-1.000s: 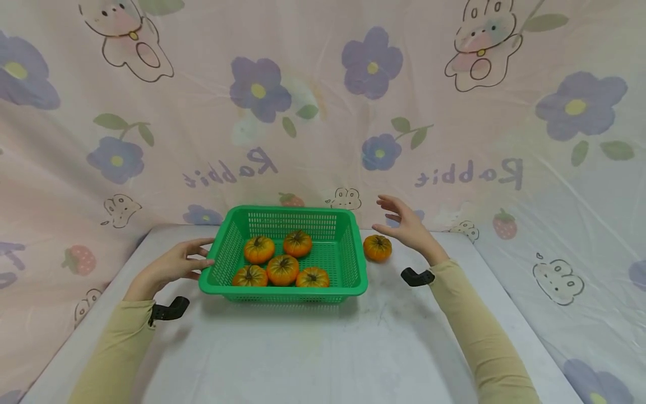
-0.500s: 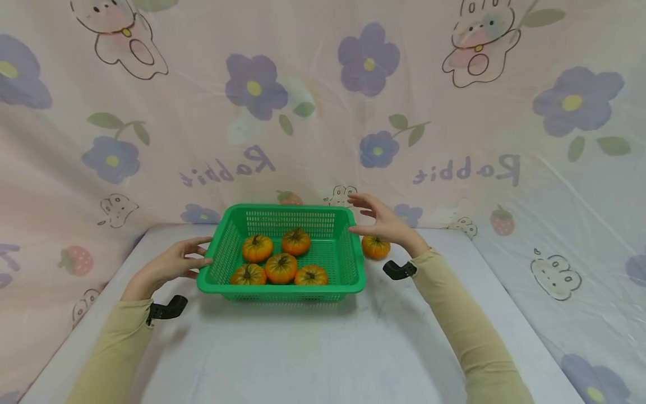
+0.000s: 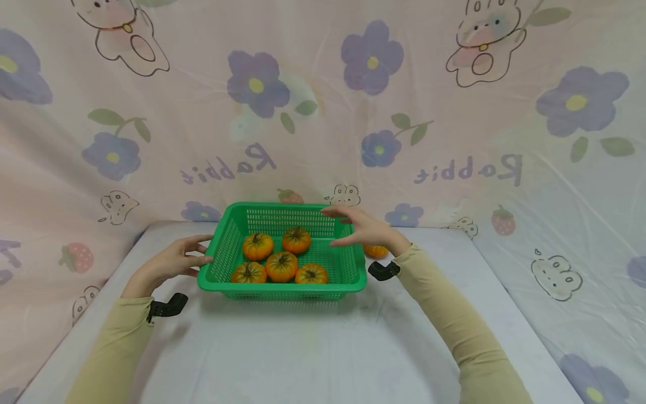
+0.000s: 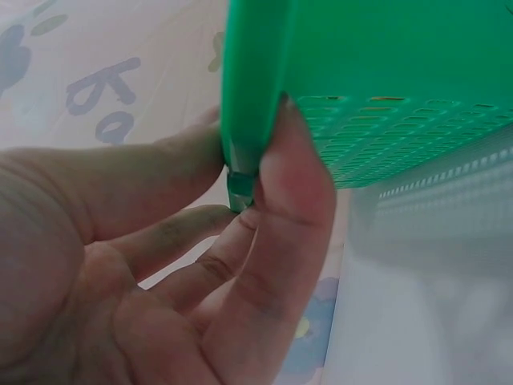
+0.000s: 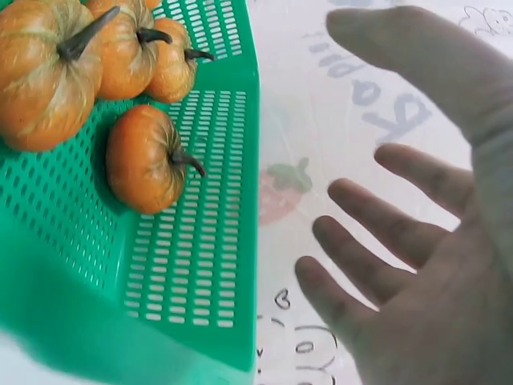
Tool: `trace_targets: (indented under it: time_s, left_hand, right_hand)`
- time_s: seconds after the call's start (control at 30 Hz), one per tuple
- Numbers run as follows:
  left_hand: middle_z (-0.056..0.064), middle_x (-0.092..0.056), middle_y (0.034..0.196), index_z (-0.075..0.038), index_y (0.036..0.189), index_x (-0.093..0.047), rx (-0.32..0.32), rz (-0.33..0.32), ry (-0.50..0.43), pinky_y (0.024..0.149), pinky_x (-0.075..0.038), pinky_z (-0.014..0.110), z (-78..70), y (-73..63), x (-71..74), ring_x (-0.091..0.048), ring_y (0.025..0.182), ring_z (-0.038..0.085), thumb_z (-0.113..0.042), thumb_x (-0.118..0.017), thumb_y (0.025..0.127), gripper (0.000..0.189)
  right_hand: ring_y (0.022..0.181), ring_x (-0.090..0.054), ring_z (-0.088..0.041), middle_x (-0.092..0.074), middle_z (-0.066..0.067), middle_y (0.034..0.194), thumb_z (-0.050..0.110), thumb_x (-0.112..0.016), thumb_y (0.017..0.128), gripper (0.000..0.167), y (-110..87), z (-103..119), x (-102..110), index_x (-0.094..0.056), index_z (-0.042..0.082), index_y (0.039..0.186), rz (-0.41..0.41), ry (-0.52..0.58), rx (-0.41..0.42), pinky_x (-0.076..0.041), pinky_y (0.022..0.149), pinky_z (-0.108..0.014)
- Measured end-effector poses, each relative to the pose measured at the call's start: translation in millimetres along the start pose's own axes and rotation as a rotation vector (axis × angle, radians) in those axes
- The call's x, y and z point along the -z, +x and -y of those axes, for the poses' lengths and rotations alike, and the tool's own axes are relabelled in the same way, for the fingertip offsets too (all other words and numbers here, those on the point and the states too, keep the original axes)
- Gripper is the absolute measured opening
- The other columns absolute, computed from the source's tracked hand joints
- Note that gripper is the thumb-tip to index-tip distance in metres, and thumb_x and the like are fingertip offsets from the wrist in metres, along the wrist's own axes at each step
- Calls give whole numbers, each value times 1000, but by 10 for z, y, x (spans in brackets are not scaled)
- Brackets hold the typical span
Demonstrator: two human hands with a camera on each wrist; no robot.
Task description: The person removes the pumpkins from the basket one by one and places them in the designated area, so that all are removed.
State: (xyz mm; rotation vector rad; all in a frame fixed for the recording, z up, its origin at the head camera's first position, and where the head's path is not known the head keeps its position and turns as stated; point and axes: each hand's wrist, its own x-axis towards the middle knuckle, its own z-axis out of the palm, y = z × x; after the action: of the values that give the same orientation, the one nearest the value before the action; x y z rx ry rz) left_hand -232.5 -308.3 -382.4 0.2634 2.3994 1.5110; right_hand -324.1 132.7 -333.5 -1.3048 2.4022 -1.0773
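1. Nearest are two arms in tan sleeves [image 3: 454, 320], and each wrist has one black holder [image 3: 384, 271] on it.
2. Under them is one white table [image 3: 282, 348] with a few faint marks on top.
3. There are two hands. The left hand [image 3: 174, 262] pinches the left side of the basket's rim between its thumb and fingers. The right hand [image 3: 368, 230] hangs over the right end of the basket, with its fingers spread and its thumb held apart.
4. There is one green basket [image 3: 290, 287], with lots of little holes, sitting flat toward the back of the table.
5. Five orange pumpkins [image 3: 281, 266] are inside it: three in a row at the front and two behind, mostly toward the left. They have dark stems.
6. One more pumpkin [image 3: 375, 251] is on the table, just right of the basket. The right hand hides part of it. That makes six.
7. Farthest is a pink cloth [image 3: 318, 157], hung like a wall, with flowers, three strawberries, bunnies and two backward "Rabbit" words.
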Motion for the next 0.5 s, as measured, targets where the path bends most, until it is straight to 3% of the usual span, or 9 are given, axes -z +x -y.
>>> trace_targets:
  time_s: [0.17,0.5]
  left_hand:
    - [28,-47,119,4,151,-16,6,-11,17,72,-57,39,-30,4,-20,-65,88,27,-12,-62,94,75]
    - [29,-46,121,4,151,-15,-3,-2,-3,72,-57,39,-27,-4,-9,-65,89,28,-13,-62,95,75]
  right_hand:
    - [135,-34,-23,-37,-6,148,20,-78,82,77,64,27,-75,-37,8,146,104,23,12,-31,109,-42]
    - [134,-35,-25,-34,-13,149,19,-78,82,77,193,47,-253,-36,8,146,207,33,-12,-30,109,-46]
